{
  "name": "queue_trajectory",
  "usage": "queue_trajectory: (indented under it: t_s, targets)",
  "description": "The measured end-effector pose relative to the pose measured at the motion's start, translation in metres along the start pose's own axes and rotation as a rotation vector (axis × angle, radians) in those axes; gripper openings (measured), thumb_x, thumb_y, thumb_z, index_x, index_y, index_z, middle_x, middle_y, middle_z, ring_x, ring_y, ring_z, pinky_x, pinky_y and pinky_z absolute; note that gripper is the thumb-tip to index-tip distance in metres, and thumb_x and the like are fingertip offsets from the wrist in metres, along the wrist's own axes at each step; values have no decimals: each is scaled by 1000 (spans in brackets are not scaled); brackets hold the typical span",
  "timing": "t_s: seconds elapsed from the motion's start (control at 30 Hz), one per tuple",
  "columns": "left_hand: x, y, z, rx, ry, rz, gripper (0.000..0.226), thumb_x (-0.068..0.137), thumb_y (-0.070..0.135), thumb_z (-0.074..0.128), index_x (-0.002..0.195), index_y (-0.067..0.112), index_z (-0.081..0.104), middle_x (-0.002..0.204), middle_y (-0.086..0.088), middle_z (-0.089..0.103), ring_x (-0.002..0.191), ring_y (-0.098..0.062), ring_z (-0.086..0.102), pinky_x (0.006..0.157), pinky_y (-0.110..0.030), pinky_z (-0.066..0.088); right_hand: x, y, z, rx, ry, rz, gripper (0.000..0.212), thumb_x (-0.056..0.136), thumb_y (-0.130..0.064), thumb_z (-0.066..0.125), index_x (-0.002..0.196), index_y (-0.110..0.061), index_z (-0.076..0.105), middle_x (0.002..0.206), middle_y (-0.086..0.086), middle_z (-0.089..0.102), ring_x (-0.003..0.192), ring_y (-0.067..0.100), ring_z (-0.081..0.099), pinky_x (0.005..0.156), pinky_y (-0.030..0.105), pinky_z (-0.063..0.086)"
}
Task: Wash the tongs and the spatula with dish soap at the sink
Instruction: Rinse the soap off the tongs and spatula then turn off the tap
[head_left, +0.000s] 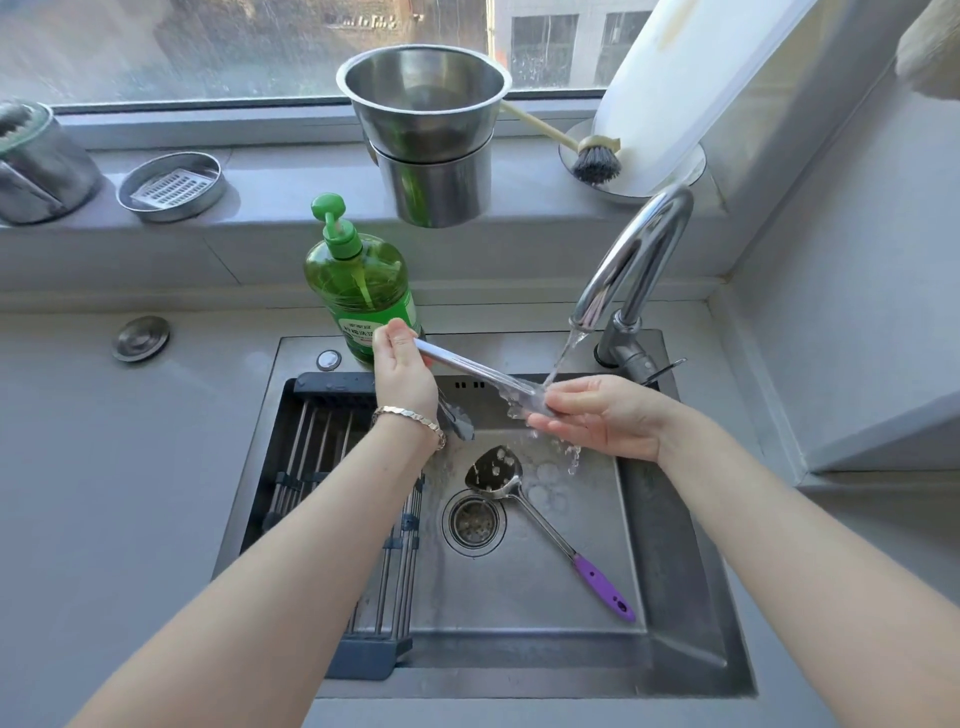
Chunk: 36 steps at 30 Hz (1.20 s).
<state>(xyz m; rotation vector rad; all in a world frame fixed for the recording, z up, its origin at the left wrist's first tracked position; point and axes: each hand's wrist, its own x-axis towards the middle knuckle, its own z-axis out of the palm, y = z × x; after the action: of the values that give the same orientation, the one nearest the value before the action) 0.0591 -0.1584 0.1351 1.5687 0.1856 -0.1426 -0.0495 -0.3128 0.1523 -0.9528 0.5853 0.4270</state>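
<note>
Steel tongs (470, 367) are held over the sink (670, 566) under running water from the tap (631, 260). My left hand (402, 369) grips one end of them. My right hand (597, 415) closes around the other end, right where the stream lands and splashes. One arm of the tongs hangs down below my left wrist. A slotted steel spatula (498, 475) with a purple handle lies on the sink floor beside the drain (474, 521). A green dish soap bottle (358, 283) with a pump stands on the sink's back ledge, just behind my left hand.
A drying rack (311, 441) spans the sink's left side. On the windowsill sit stacked steel pots (428, 135), a soap dish (171, 186), a dish brush (595, 156) and a white cutting board (675, 78). Grey counter surrounds the sink.
</note>
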Motion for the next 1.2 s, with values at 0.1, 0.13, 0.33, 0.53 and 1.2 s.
queue_trajectory:
  t_s: [0.1, 0.13, 0.33, 0.53, 1.2]
  targets:
    - [-3, -2, 2, 26, -11, 40, 33, 102, 34, 27, 72, 25, 37, 68, 5, 30, 61, -8, 32, 65, -23, 32, 2, 2, -1, -84, 115, 56, 14, 88, -14, 59, 83, -3, 65, 65, 4, 68, 49, 4, 64, 44, 10, 52]
    - [-5, -2, 2, 27, -22, 46, 33, 101, 35, 27, 72, 25, 36, 68, 5, 30, 62, -8, 32, 64, -24, 32, 3, 3, 1, -135, 151, 58, 18, 85, -22, 61, 79, -5, 65, 62, 2, 67, 43, 3, 60, 40, 10, 49]
    - [-14, -12, 4, -48, -77, -95, 31, 101, 34, 32, 74, 22, 42, 73, 2, 39, 67, -9, 44, 76, -29, 48, 11, 9, 8, -526, 457, -119, 41, 88, -47, 55, 66, -12, 61, 50, 1, 48, 28, 1, 37, 32, 11, 28]
    - [-15, -32, 9, -365, 81, -641, 35, 101, 38, 31, 83, 11, 44, 74, -5, 51, 64, -15, 52, 71, -39, 48, -8, 13, -9, -327, 491, -238, 27, 97, -25, 48, 82, -14, 68, 68, 0, 65, 46, 3, 52, 46, 12, 44]
    - [-31, -22, -3, -910, 64, -838, 35, 103, 24, 23, 76, 8, 40, 81, -11, 54, 74, -24, 58, 92, -48, 42, 11, 45, 24, -151, 417, -274, 17, 96, -15, 48, 86, -10, 61, 70, 9, 66, 43, 5, 62, 46, 14, 52]
